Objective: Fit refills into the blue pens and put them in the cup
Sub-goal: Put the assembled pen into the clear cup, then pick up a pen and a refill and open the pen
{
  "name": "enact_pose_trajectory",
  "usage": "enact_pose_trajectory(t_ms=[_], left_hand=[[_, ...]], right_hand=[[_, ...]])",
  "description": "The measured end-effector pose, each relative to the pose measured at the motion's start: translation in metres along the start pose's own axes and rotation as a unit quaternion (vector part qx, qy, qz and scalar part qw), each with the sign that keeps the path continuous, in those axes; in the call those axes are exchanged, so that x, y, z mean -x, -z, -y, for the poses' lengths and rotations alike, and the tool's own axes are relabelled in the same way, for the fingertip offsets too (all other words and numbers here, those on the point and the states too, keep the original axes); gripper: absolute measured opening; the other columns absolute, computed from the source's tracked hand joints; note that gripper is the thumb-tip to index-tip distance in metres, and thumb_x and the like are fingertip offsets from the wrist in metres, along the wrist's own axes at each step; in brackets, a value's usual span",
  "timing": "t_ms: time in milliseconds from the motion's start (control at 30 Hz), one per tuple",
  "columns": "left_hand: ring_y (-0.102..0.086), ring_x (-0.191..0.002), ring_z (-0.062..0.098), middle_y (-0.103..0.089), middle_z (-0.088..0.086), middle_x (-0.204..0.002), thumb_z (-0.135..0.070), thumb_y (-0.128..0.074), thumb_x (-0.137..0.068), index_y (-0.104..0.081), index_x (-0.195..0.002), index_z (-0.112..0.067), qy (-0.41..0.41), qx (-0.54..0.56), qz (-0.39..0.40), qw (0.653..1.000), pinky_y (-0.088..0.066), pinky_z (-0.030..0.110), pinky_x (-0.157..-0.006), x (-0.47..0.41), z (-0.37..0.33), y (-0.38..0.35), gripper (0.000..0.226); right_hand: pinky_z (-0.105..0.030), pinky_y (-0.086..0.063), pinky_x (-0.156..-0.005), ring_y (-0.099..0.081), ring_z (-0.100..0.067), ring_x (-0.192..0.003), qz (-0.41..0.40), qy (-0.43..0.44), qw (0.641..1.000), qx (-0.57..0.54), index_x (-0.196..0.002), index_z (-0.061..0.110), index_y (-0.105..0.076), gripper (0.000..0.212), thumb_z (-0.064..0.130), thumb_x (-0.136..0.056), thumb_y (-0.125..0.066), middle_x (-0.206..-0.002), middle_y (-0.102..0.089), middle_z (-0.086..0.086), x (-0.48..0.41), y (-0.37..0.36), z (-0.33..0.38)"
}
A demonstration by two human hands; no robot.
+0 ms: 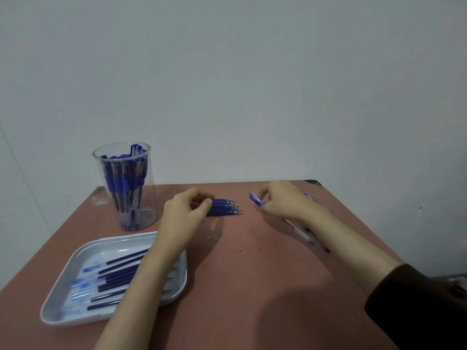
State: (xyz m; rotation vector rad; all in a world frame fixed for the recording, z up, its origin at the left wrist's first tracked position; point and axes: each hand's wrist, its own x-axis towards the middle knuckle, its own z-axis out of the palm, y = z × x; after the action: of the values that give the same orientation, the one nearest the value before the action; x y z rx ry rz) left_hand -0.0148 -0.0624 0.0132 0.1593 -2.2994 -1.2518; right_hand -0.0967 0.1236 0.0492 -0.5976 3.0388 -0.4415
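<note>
A row of several dark blue refills [226,207] lies on the reddish table [252,274], metal tips pointing right. My left hand [185,214] is at their left ends, thumb and fingers curled onto them. My right hand [285,199] is further right, fingers curled round a blue pen [256,199] whose cap sticks out to the left. More pens [307,234] lie under my right forearm. A clear plastic cup [126,185] at the back left holds several blue pens upright.
A white tray [63,281] at the front left holds several dark refills and clear pen parts; my left forearm crosses over it. The table ends at a grey wall behind and drops off at the right edge.
</note>
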Motion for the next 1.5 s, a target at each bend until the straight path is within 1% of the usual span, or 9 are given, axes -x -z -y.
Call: enact_pose_trajectory(t_ms=[133, 233, 367, 633, 867, 1000, 1167, 1433, 1500], left_hand=[[-0.063, -0.088, 0.007, -0.067, -0.013, -0.092, -0.017, -0.061, -0.088, -0.065, -0.100, -0.037, 0.016, 0.081, -0.008, 0.997, -0.055, 0.038, -0.079, -0.002, 0.001, 0.001, 0.023], [-0.064, -0.091, 0.004, -0.068, -0.012, -0.097, -0.019, -0.059, -0.091, -0.062, -0.115, -0.033, 0.018, 0.110, 0.005, 0.994, -0.055, 0.031, -0.078, -0.003, 0.002, 0.001, 0.028], [-0.068, -0.077, 0.011, -0.073, -0.004, -0.091, -0.019, -0.063, -0.089, -0.069, -0.094, -0.034, 0.004, 0.100, 0.013, 0.995, -0.055, 0.030, -0.072, -0.004, 0.004, 0.000, 0.018], [-0.067, -0.066, 0.007, -0.073, 0.004, -0.082, -0.010, -0.069, -0.084, -0.072, -0.090, -0.021, 0.031, 0.158, 0.010, 0.987, -0.053, 0.021, -0.069, -0.006, 0.005, -0.002, 0.013], [-0.064, -0.076, 0.015, -0.069, 0.006, -0.082, -0.012, -0.072, -0.081, -0.068, -0.083, -0.024, 0.053, 0.119, -0.021, 0.991, -0.055, 0.028, -0.067, -0.007, 0.007, 0.002, 0.013], [-0.053, -0.057, 0.001, -0.063, -0.010, -0.060, -0.020, -0.076, -0.078, -0.072, -0.075, -0.025, 0.026, 0.006, 0.141, 0.990, -0.044, 0.020, -0.062, -0.002, 0.005, -0.001, 0.007], [-0.060, -0.067, 0.002, -0.071, -0.006, -0.070, -0.024, -0.075, -0.078, -0.077, -0.084, -0.022, 0.003, -0.055, 0.276, 0.959, -0.048, 0.022, -0.072, 0.005, 0.000, -0.004, 0.007], [-0.062, -0.074, 0.001, -0.072, -0.008, -0.081, -0.030, -0.076, -0.077, -0.076, -0.091, -0.026, -0.011, -0.112, 0.299, 0.947, -0.049, 0.017, -0.073, 0.005, 0.001, -0.004, 0.015], [-0.060, -0.071, -0.001, -0.070, -0.010, -0.078, -0.029, -0.072, -0.081, -0.074, -0.092, -0.027, 0.013, -0.032, 0.246, 0.969, -0.047, 0.013, -0.069, 0.003, -0.001, -0.003, 0.012]], right_hand=[[-0.024, -0.040, -0.065, -0.058, -0.009, -0.080, -0.044, 0.098, 0.982, -0.156, -0.107, 0.033, -0.066, 0.019, 0.032, -0.094, -0.052, -0.087, -0.065, 0.011, 0.006, -0.008, 0.032], [-0.032, -0.046, -0.075, -0.062, -0.011, -0.089, -0.110, 0.136, 0.975, -0.139, -0.108, 0.035, -0.067, 0.023, 0.042, -0.095, -0.050, -0.093, -0.071, 0.012, 0.016, -0.029, 0.046], [-0.032, -0.047, -0.082, -0.063, -0.009, -0.098, -0.150, 0.139, 0.968, -0.148, -0.115, 0.044, -0.064, 0.024, 0.044, -0.096, -0.049, -0.102, -0.072, 0.017, 0.021, -0.042, 0.047], [-0.037, -0.051, -0.084, -0.065, -0.010, -0.098, -0.158, 0.150, 0.964, -0.153, -0.115, 0.052, -0.061, 0.027, 0.054, -0.093, -0.045, -0.103, -0.072, 0.018, 0.021, -0.041, 0.038], [-0.031, -0.040, -0.065, -0.060, -0.016, -0.078, -0.106, 0.078, 0.987, -0.092, -0.108, 0.035, -0.058, 0.020, 0.043, -0.089, -0.057, -0.081, -0.066, 0.008, 0.016, -0.040, 0.024], [-0.030, -0.040, -0.057, -0.055, -0.018, -0.070, -0.125, 0.024, 0.983, -0.136, -0.102, 0.023, -0.048, 0.014, 0.017, -0.090, -0.051, -0.076, -0.061, 0.001, 0.011, -0.038, 0.017], [-0.041, -0.050, -0.063, -0.059, -0.023, -0.070, -0.142, 0.041, 0.964, -0.219, -0.093, 0.023, -0.055, 0.011, 0.013, -0.088, -0.053, -0.073, -0.060, -0.001, 0.014, -0.039, 0.020], [-0.026, -0.046, -0.063, -0.054, -0.010, -0.067, -0.153, 0.066, 0.945, -0.282, -0.110, 0.029, -0.070, 0.021, 0.028, -0.091, -0.061, -0.076, -0.063, 0.000, 0.014, -0.042, 0.022], [-0.026, -0.039, -0.056, -0.048, -0.009, -0.058, -0.119, 0.046, 0.915, -0.382, -0.103, 0.026, -0.071, 0.015, 0.025, -0.090, -0.063, -0.070, -0.062, -0.005, 0.013, -0.041, 0.024]])
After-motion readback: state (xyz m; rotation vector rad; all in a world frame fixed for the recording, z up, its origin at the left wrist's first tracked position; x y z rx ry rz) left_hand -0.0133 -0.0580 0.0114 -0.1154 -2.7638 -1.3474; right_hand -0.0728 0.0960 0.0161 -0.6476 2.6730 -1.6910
